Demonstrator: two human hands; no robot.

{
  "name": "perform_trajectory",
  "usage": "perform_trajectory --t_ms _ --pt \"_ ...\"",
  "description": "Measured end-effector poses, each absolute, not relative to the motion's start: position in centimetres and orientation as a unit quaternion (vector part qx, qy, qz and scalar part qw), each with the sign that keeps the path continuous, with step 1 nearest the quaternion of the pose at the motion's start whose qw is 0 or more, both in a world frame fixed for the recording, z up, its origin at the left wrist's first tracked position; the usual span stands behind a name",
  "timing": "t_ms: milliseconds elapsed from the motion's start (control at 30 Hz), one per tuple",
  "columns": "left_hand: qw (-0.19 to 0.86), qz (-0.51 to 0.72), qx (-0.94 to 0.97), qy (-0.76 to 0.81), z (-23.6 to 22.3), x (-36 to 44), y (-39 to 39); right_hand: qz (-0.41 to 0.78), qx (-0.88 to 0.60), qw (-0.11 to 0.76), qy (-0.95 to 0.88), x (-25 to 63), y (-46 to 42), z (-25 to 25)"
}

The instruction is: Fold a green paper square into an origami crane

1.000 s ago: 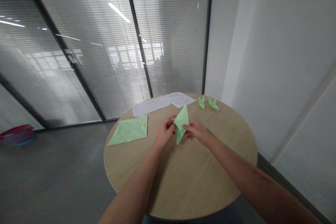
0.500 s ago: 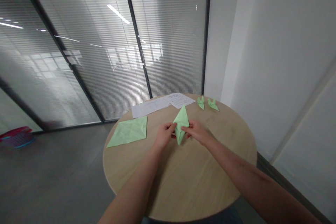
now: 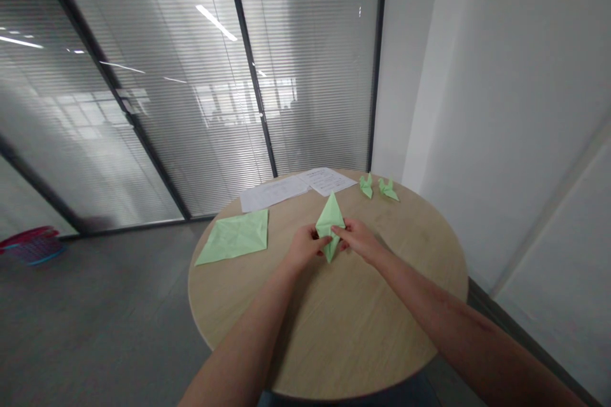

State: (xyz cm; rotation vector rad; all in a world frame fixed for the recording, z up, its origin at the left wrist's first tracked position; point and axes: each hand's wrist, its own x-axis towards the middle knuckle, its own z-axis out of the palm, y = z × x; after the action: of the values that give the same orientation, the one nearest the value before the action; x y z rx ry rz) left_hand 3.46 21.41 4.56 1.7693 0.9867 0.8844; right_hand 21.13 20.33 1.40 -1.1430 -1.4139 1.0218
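Between my hands is a piece of light green origami paper (image 3: 330,213), folded into a long diamond with one point facing away from me. My left hand (image 3: 306,245) pinches its lower left side, the thumb lying across the front. On the right edge, my right hand (image 3: 357,237) grips it with the thumb on the front face. The fingers behind the paper are partly hidden. Beyond, at the table's far right, stand two small folded green paper cranes, one crane (image 3: 366,185) left of the other crane (image 3: 388,189).
A creased green paper sheet (image 3: 235,237) lies at the left of the round wooden table (image 3: 363,343). Printed white sheets (image 3: 277,193) lie along the far edge. A red and blue basket (image 3: 35,247) is on the floor at left, by the glass partition (image 3: 315,76).
My left thumb has moved right and down, from the paper's left edge onto its lower front. The folded paper has turned slightly and stays in both hands.
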Motion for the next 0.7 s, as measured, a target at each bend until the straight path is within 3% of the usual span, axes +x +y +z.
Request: perform_trajectory --t_ms 700 --pt "0.474 0.451 0.631 0.416 4.8 3.0 21.6 0.435 -0.471 0.495 -0.586 21.4 20.1 2.1"
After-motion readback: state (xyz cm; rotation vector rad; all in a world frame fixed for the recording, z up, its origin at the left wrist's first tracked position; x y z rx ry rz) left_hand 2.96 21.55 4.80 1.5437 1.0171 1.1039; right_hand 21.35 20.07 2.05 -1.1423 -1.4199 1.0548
